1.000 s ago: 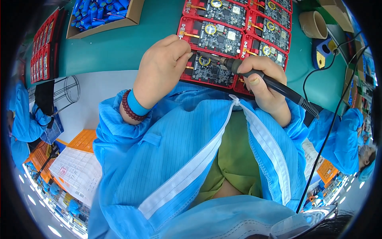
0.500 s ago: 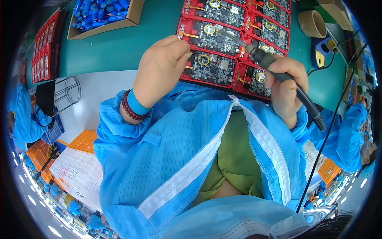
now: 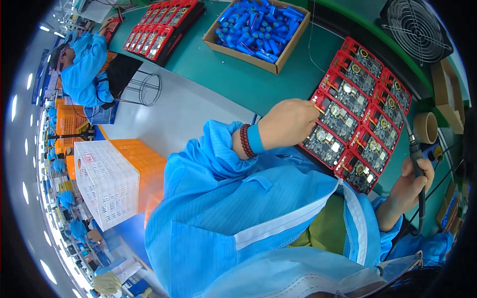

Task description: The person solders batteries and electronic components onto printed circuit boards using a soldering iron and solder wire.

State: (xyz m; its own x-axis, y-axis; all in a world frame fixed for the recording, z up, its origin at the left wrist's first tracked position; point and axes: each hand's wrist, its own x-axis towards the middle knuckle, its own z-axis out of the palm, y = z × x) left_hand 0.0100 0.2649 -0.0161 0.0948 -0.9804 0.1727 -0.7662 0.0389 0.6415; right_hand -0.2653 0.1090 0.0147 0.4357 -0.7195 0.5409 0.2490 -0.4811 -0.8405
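Observation:
My left hand (image 3: 289,124) is closed in a pinch at the left edge of a group of red-framed circuit boards (image 3: 339,116). Its fingertips are by a small orange ribbon strip; whatever they grip is too small to make out. In my right hand (image 3: 409,185) is a soldering iron (image 3: 419,166) with a dark handle, held upright along the group's right side. Its metal tip reaches near the right column's outer edge. The boards stand in two columns of red frames, most showing a round yellow-ringed part.
A cardboard box (image 3: 278,66) of blue cylindrical cells stands at the back. More red-framed boards (image 3: 160,30) lie further left. A tape roll (image 3: 426,128), a fan (image 3: 416,30) and a cable are at the right. Left are a stool (image 3: 149,88), crates (image 3: 107,181) and a seated co-worker (image 3: 84,74).
The view has swung left, so the boards appear further right. The soldering iron has moved from over the left column to the boards' right side. My left hand stays at their left edge.

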